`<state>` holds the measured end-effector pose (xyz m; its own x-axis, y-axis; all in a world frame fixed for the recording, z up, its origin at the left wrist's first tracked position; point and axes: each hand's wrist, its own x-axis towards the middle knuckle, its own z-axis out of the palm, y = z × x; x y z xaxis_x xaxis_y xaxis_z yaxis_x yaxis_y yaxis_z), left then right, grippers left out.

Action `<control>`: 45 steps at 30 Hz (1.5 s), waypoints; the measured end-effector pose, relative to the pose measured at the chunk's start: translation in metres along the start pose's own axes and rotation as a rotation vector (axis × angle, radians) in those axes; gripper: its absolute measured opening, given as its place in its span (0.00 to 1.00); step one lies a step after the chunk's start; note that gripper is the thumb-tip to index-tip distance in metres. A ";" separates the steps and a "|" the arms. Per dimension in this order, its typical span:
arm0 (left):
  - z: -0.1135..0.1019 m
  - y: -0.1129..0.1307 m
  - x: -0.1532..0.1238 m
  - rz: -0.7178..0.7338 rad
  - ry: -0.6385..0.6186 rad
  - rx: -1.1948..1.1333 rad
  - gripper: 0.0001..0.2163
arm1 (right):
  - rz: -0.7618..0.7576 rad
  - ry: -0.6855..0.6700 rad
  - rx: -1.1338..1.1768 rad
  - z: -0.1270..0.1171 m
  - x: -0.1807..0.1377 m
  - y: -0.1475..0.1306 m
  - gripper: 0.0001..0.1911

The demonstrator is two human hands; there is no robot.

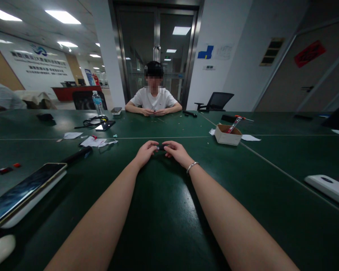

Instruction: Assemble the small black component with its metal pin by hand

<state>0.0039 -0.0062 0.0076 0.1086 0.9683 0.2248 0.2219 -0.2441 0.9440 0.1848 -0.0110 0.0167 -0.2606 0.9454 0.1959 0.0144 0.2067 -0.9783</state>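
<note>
L hand (145, 153) & R hand (177, 153) pinching small dark cylinder (161, 148), prob. metal-tipped, over green tbl (161, 210).

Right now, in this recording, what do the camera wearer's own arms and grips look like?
Both forearms are bare, with no sleeves in view. The left grip and right grip are ungloved hands. A slim, silver-coloured bracelet circles the right wrist; nothing shows on the left.

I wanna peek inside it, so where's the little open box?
In the head view, the little open box sits on the green table, right of and beyond the right hand, with white paper beside it.
</note>
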 end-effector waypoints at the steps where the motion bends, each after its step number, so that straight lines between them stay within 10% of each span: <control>1: 0.000 0.000 0.000 -0.009 -0.011 -0.001 0.12 | 0.001 -0.001 -0.004 0.000 0.000 0.000 0.11; 45: -0.001 0.008 -0.006 0.043 -0.015 0.035 0.12 | -0.025 0.005 0.044 0.001 -0.002 -0.001 0.13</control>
<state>0.0044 -0.0136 0.0144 0.1336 0.9562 0.2606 0.2501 -0.2870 0.9247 0.1849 -0.0134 0.0173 -0.2558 0.9413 0.2204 -0.0343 0.2191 -0.9751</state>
